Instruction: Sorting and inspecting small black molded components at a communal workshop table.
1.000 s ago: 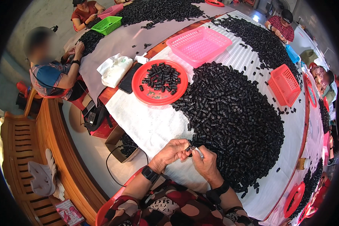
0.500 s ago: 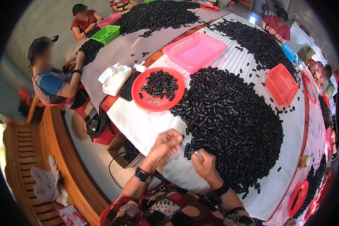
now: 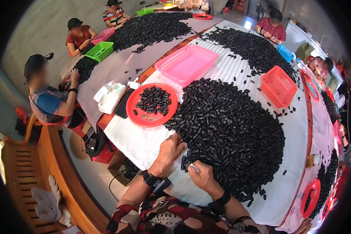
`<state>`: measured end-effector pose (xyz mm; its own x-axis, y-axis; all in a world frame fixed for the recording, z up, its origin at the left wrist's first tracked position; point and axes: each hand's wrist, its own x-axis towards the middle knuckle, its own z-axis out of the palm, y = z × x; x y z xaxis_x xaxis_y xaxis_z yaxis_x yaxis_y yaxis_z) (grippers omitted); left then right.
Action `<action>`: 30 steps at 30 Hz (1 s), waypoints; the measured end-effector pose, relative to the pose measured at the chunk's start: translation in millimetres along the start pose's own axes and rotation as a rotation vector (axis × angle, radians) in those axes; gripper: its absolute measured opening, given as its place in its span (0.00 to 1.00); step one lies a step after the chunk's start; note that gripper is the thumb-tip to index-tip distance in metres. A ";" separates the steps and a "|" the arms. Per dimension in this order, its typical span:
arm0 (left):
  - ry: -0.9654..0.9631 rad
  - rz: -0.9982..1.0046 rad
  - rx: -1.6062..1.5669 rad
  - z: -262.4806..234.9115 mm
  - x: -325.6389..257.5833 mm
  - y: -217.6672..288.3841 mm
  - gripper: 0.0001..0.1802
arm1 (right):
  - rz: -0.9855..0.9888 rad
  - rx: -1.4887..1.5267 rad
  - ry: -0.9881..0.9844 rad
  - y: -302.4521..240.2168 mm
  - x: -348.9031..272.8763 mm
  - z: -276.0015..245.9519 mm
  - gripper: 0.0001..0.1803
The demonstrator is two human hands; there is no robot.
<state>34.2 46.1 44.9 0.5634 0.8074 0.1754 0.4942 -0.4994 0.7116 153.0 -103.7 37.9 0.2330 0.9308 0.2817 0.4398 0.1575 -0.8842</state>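
- Left hand point(image 3: 171, 150) has parted from the right hand point(image 3: 202, 176), reaching the near edge of the heaped black pieces point(image 3: 230, 136) on white cloth point(image 3: 138, 138).
- Its fingers curl; whether they grip anything cannot be told.
- Right fingers close around a silvery tool point(image 3: 195, 167).

black small pieces point(image 3: 230, 136), red round plate point(image 3: 132, 110), pink basket point(image 3: 187, 64), green basket point(image 3: 100, 52), white cloth point(image 3: 128, 134), dotted red-black-cream shirt point(image 3: 189, 219)
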 end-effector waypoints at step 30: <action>-0.288 -0.420 -1.343 -1.3 -58.6 -13.4 0.12 | 0.263 0.537 0.043 20.1 -4.5 7.4 0.11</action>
<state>-6.2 5.8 26.0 0.7271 0.6465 -0.2309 -0.2416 0.5559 0.7953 154.4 -102.3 16.1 0.3144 0.9487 0.0326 -0.1343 0.0784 -0.9878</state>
